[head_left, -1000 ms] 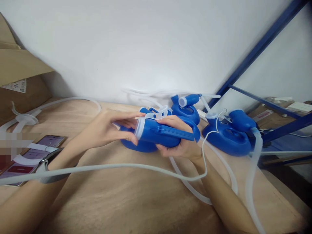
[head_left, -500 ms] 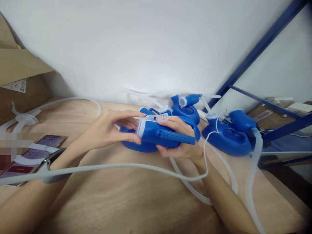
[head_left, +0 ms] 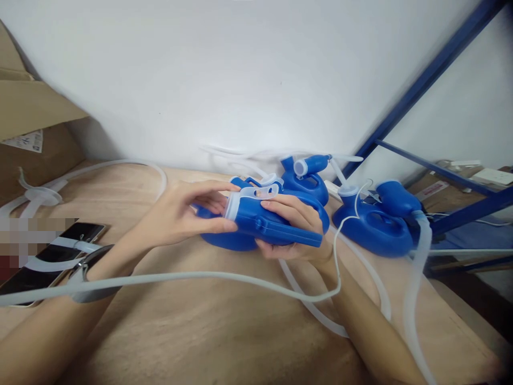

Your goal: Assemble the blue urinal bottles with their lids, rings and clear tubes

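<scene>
A blue plastic urinal cup (head_left: 248,218) is held in the air between my hands. It has a translucent collar (head_left: 232,206) at its left end, a translucent strap with holes along its top and a flat blue handle pointing right. My left hand (head_left: 187,209) has thumb and fingers closed round the collar end. Wrapped round the body from behind and below is my right hand (head_left: 300,213). Directly behind and partly hidden by the cup stands a blue urinal bottle (head_left: 229,241). The fingertips of my left hand inside the collar are hard to see.
More blue urinal bottles (head_left: 374,235) stand to the right and back, with translucent hoses (head_left: 417,283). A white cord (head_left: 224,274) crosses in front of my forearms. At left are a phone (head_left: 24,278), a cardboard box (head_left: 44,112) and tubing; at right, a blue metal frame (head_left: 433,80).
The cup has tilted slightly, its handle end lower and its strap shifted a little right. My left thumb has slid slightly right along the collar. The phone screen has gone dark.
</scene>
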### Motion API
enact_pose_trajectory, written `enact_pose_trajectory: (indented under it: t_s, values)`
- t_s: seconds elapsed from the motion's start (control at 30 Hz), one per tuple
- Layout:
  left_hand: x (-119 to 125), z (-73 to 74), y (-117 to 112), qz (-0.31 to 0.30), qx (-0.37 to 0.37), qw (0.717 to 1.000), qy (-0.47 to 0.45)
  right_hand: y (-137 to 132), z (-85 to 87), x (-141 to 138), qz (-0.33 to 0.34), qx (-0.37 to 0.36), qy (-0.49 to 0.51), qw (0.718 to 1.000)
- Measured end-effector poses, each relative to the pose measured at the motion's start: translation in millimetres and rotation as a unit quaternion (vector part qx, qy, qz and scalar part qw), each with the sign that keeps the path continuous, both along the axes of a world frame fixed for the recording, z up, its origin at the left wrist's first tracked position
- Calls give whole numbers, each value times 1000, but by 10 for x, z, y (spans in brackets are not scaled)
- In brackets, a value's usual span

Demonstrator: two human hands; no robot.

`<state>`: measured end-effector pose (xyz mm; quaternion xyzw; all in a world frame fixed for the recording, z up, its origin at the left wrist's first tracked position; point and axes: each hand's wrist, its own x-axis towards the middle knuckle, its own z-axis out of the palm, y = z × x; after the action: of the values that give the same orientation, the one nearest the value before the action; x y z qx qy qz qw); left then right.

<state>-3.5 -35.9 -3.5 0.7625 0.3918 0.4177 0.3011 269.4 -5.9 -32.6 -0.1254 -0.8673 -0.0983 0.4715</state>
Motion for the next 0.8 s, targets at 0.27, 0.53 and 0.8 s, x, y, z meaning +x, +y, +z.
enact_pose_trajectory:
  t_s: [0.27, 0.53, 0.8]
  values:
    - [24, 36, -5, -3, -22, 1000, -20, 72, -93, 132, 17, -7, -49, 999]
    - [75, 28, 10, 0, -81, 995, -60, 92, -5, 171, 29, 35, -77, 996]
    - [113, -15, 30, -80, -120, 985, -96, 138, -73, 173, -1, 79, -92, 993]
